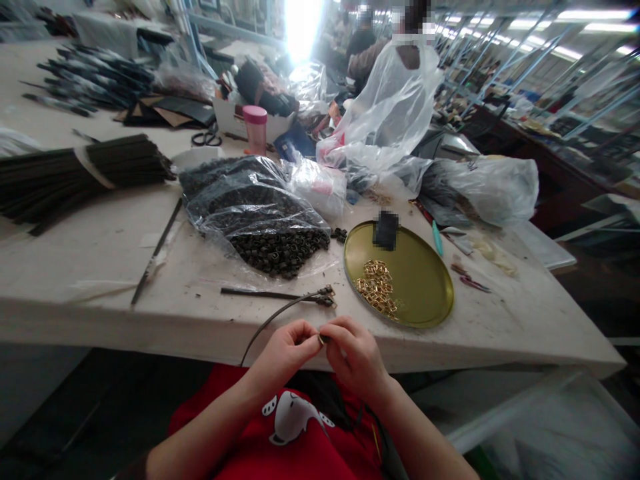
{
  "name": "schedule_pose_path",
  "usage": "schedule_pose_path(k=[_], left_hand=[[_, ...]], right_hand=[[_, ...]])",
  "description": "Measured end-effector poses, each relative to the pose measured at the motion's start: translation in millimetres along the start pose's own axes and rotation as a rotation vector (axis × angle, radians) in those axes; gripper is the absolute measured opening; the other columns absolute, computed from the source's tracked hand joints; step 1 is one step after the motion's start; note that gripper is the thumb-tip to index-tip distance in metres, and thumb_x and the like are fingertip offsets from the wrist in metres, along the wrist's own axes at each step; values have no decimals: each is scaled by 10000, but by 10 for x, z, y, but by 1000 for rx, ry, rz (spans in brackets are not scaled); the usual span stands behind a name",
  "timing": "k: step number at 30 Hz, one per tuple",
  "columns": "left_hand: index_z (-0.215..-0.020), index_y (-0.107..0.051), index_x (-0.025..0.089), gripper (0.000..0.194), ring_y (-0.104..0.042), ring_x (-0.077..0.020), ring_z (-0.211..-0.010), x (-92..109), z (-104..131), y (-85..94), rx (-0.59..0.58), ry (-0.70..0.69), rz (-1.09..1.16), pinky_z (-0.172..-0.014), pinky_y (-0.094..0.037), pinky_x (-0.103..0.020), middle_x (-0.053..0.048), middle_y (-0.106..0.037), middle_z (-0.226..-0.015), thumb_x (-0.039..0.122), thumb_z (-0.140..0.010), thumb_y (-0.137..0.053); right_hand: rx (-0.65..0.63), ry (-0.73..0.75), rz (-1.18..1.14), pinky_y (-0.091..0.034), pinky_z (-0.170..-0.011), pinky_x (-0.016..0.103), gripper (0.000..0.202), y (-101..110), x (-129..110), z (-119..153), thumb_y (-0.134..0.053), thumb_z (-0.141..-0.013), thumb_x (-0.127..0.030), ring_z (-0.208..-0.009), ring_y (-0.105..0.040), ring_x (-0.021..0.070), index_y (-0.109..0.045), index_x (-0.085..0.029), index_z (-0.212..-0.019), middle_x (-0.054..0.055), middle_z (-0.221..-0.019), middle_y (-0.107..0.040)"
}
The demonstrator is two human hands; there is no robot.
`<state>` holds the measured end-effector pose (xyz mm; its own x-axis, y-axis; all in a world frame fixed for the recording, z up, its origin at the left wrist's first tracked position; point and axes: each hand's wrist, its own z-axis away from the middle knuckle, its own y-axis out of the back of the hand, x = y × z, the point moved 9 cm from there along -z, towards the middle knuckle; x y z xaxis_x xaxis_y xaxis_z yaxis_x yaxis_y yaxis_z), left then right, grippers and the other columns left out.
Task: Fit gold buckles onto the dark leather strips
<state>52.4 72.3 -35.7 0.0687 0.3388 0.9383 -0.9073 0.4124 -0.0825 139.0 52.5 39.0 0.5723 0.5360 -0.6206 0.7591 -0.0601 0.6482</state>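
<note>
My left hand and my right hand meet at the table's front edge, both closed, fingertips pinched together. Between them is a small dark piece with a gold-coloured glint; fingers cover most of it. Just beyond lie narrow dark straps with gold buckles at their right ends, one curving down over the edge by my left wrist. To the right, a round gold-coloured tray holds a heap of small gold buckles. Many small dark loops spill from a clear plastic bag.
A bundle of dark strips lies at left, near a long dark strip. Farther back are scissors, a pink-lidded jar and plastic bags. Red-handled pliers lie right of the tray. People are in the background.
</note>
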Motion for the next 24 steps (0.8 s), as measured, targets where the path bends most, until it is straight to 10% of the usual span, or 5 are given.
schedule_pose_path(k=[14, 24], left_hand=[[-744, -571, 151, 159, -488, -121, -681, 55, 3, 45, 47, -61, 50, -649, -370, -216, 22, -562, -698, 310, -752, -579], [-859, -587, 173, 154, -550, -164, -753, 214, 69, 63, 82, -193, -308, -654, -398, -243, -10, -622, -794, 297, -807, -511]], right_hand=[[184, -763, -717, -457, -682, 263, 194, -235, 568, 258, -535, -797, -355, -724, -573, 139, -612, -184, -850, 17, -767, -632], [206, -768, -829, -417, -638, 233, 164, -303, 556, 188, -581, -766, -340, -641, -505, 104, -561, -178, -750, -27, -664, -548]])
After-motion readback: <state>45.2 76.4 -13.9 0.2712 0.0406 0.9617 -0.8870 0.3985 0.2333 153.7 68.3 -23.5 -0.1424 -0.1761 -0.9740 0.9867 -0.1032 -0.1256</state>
